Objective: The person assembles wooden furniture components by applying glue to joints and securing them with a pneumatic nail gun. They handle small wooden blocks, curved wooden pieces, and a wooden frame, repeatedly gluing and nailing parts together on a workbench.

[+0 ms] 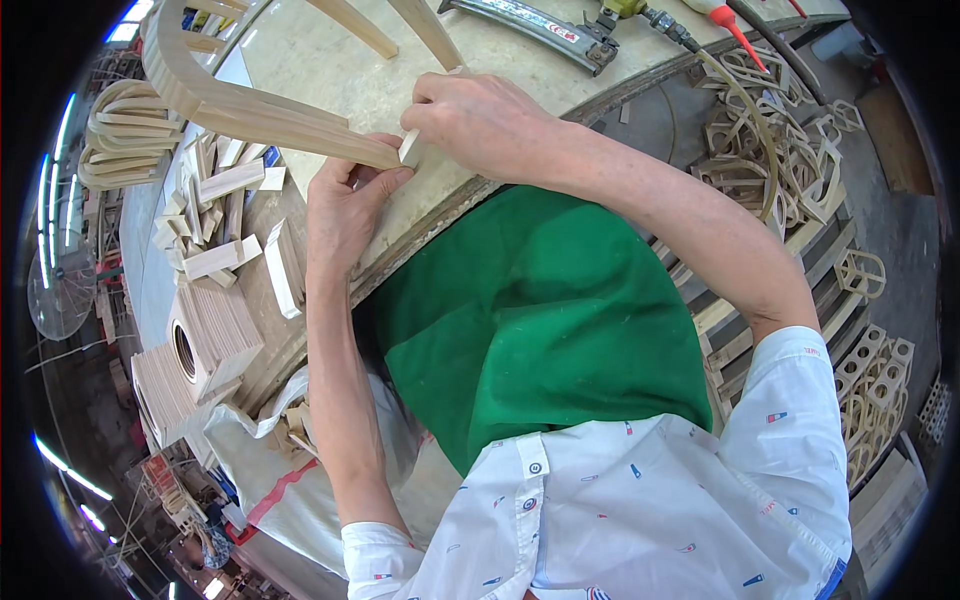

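A curved pale wooden frame (270,118) stands at the upper left of the worktable (480,180), one bar reaching toward me. Close to that bar's end, my left hand (345,205) grips it from below with thumb and fingers. My right hand (485,118) pinches a small flat wood piece (410,148) against the end of the bar. Part of the piece is hidden by my fingers. More wooden legs (425,30) rise behind my right hand.
A staple gun (545,35) and a bottle with a red nozzle (735,30) lie at the table's far right. Loose wood offcuts (210,210) and stacked thin boards (205,345) crowd the left. Curved wooden parts (770,140) are piled beyond the right edge, near a hose (745,95).
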A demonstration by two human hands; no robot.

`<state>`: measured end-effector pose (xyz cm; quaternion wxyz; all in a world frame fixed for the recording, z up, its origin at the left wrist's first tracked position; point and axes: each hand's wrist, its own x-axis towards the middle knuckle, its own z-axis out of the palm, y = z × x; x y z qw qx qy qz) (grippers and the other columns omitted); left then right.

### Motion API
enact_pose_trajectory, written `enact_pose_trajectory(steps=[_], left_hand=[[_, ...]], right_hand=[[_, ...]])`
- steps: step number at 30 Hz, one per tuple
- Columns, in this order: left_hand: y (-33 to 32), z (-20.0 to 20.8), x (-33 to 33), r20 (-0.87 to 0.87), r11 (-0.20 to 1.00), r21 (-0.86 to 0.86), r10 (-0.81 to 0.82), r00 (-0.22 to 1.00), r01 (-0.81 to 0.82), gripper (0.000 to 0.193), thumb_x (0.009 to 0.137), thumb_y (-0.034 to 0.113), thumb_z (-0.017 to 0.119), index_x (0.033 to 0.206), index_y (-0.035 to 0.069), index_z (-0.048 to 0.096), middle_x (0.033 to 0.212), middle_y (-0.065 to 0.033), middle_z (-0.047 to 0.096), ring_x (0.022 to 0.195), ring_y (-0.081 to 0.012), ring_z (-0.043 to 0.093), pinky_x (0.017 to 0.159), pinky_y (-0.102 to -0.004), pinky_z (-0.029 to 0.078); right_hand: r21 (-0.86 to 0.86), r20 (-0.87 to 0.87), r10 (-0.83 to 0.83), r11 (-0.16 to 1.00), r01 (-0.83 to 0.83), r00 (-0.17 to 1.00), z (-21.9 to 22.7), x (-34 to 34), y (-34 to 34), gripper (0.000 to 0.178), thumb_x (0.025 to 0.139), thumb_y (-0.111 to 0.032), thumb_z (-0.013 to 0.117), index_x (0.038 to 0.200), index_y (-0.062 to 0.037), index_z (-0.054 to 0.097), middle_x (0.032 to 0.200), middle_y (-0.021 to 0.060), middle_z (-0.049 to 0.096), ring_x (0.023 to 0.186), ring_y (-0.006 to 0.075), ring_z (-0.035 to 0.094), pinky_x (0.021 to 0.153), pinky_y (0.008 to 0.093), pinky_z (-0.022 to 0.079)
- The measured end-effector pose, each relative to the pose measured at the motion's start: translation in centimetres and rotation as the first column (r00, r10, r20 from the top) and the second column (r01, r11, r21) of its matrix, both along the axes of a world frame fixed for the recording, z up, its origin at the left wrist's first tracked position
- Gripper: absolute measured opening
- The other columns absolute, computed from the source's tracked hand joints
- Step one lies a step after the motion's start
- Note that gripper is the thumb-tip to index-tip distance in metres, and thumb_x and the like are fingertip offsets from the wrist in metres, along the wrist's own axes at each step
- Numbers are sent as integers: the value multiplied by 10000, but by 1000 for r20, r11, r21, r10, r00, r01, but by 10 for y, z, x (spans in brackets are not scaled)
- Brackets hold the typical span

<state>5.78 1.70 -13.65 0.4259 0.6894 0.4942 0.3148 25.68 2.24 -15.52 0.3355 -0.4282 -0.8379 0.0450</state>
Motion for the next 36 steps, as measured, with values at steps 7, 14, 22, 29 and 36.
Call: enact_pose_trajectory(steps=[7, 14, 22, 29, 36], left_hand=[[1, 1, 1, -33, 1000, 23, -17, 999, 18, 294, 774, -9, 733, 1057, 20, 657, 921, 5, 637, 779, -87, 552, 722, -249, 462], [8, 0, -3, 29, 997, -26, -75, 997, 75, 334, 773, -28, 725, 1095, 31, 663, 964, -1, 641, 856, -98, 583, 782, -269, 485], [15, 4, -4, -6, 991, -61, -122, 992, 122, 297, 770, -46, 715, 1055, 29, 682, 946, 29, 625, 866, -87, 572, 773, -248, 479], [11, 5, -1, 47, 992, -29, -120, 992, 121, 267, 765, -54, 714, 1021, 11, 677, 964, 10, 620, 858, -88, 578, 762, -257, 491], [17, 6, -5, -22, 986, -23, -166, 986, 165, 246, 760, -51, 722, 994, 12, 679, 959, 9, 611, 851, -79, 570, 711, -241, 482]], right_hand=[[49, -56, 10, 999, -7, 998, -6, 0, -1, 117, 760, -39, 588, 859, -15, 644, 893, 113, 615, 813, 306, 624, 670, 400, 517], [113, -119, 33, 993, -20, 992, -12, -1, -1, 140, 744, -15, 583, 874, -16, 636, 904, 95, 609, 799, 293, 613, 663, 391, 517], [138, -123, 58, 990, -41, 991, -16, 1, 2, 162, 735, -1, 582, 886, -19, 637, 904, 90, 605, 801, 282, 615, 662, 382, 521], [158, -140, 74, 986, -51, 987, -16, 0, 2, 173, 733, -4, 587, 897, -22, 641, 909, 88, 605, 800, 279, 616, 668, 380, 522], [108, -170, 75, 993, -57, 983, -13, 1, 1, 142, 733, -17, 593, 866, -15, 644, 893, 99, 608, 815, 283, 624, 684, 383, 524]])
